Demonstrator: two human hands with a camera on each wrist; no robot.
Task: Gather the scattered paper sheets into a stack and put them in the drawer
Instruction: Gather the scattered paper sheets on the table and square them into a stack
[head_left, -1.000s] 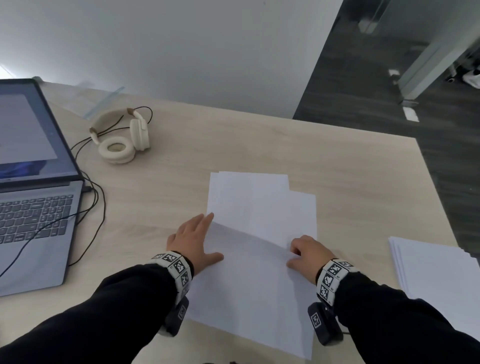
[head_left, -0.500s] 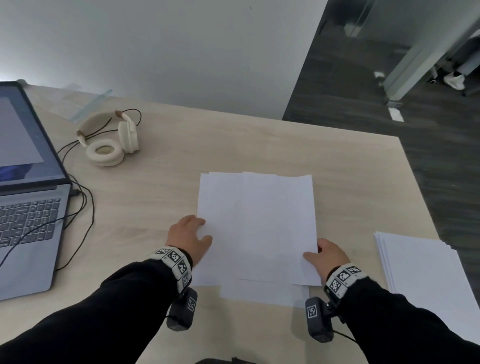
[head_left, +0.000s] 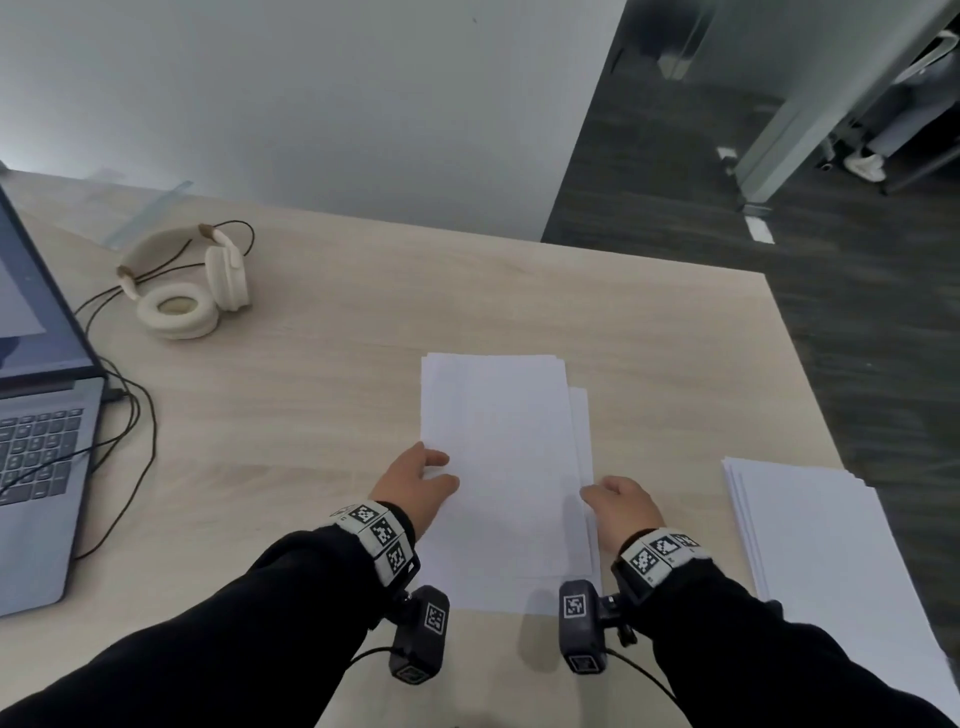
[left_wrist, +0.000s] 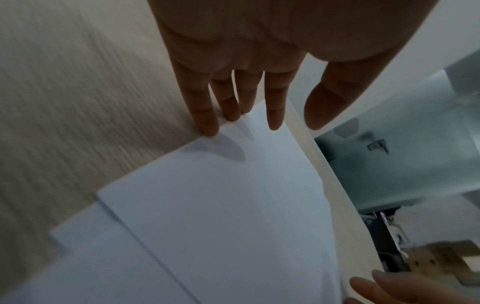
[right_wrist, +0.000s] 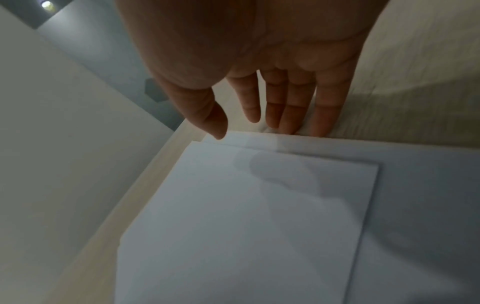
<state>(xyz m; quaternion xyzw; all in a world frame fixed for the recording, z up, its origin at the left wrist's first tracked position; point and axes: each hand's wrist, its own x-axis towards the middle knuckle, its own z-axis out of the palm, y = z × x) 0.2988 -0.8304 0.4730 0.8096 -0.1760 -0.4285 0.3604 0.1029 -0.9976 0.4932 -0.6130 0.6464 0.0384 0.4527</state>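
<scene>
A loose pile of white paper sheets (head_left: 506, 467) lies on the light wooden desk (head_left: 337, 395), its edges slightly offset. My left hand (head_left: 415, 486) presses with straight fingers (left_wrist: 205, 115) against the pile's left edge (left_wrist: 233, 185). My right hand (head_left: 618, 506) presses straight fingers (right_wrist: 324, 115) against the right edge (right_wrist: 259, 205). Both hands sit near the pile's lower half, one on each side. No drawer is in view.
A second stack of white sheets (head_left: 815, 551) lies at the desk's right edge. An open laptop (head_left: 36, 441) with dark cables (head_left: 135, 415) sits at the left. Cream headphones (head_left: 192, 291) lie at the back left. Dark floor (head_left: 857, 312) lies beyond the desk's right edge.
The skewed sheets have been squared into one narrower pile. Both hands moved inward along its sides, pushing the edges together.
</scene>
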